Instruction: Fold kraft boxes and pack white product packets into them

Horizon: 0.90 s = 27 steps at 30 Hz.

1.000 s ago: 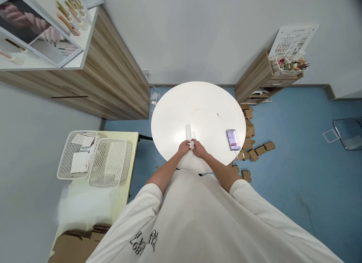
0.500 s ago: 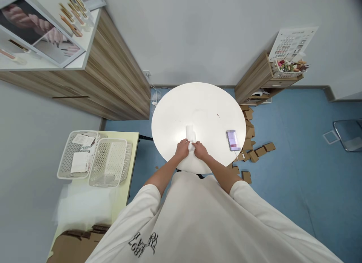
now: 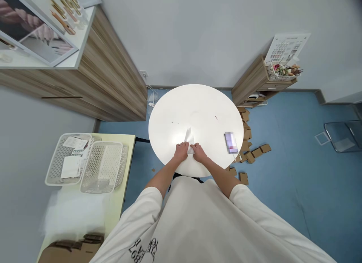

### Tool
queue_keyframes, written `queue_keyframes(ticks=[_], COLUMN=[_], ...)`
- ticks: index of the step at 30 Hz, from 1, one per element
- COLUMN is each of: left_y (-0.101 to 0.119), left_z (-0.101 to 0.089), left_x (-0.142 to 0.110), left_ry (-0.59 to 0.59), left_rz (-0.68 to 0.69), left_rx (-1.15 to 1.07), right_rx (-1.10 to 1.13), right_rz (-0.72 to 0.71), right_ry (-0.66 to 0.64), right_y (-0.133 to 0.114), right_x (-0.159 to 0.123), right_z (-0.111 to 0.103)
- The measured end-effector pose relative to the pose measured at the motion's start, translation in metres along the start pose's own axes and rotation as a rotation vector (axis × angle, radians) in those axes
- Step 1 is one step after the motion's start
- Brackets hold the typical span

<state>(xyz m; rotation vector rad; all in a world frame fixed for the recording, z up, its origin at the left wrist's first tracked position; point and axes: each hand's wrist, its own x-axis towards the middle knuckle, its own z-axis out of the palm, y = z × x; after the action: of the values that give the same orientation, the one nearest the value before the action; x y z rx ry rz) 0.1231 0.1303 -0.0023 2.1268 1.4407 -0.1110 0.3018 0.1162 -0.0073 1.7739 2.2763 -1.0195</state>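
A thin white sheet (image 3: pixel 189 136), folded or creased, lies near the front of the round white table (image 3: pixel 195 100). Whether it is paper or foam I cannot tell. My left hand (image 3: pixel 181 151) has its fingers closed on the sheet's left side. On the right side, my right hand (image 3: pixel 198 153) pinches it close to the near end. The far end of the sheet rises to a narrow point beyond my fingers, while part of it is hidden by both hands.
A blurred-out phone (image 3: pixel 231 142) with a cable lies at the table's right. Flat cardboard boxes (image 3: pixel 250 156) are on the floor beyond it. To the left, a pale side table (image 3: pixel 128 142) carries white plastic baskets (image 3: pixel 120 157), whitish sheets (image 3: pixel 76 212) and brown cardboard (image 3: pixel 72 251).
The sheet's far part has gone from a flat rectangle to a narrow, raised fold. My hands stay on it with slightly shifted fingers. The whole view has moved a little.
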Motion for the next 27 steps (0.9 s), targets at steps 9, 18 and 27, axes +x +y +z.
queue_keyframes(ticks=[9,18,27], left_y=[-0.002,-0.007,-0.006], left_z=[-0.014,-0.007,0.002], left_x=[-0.015,-0.004,0.010], left_ry=[-0.135,-0.164,0.026], left_rz=[0.013,-0.125,-0.381], left_rx=[-0.066,-0.185,-0.581], right_rx=[-0.166,-0.130,-0.016], right_rz=[-0.021,-0.069,0.038], right_ry=[-0.033,-0.085,-0.062], right_y=[-0.010,-0.009,-0.014], right_x=[-0.010,0.000,0.030], right_z=[-0.006,-0.028,-0.044])
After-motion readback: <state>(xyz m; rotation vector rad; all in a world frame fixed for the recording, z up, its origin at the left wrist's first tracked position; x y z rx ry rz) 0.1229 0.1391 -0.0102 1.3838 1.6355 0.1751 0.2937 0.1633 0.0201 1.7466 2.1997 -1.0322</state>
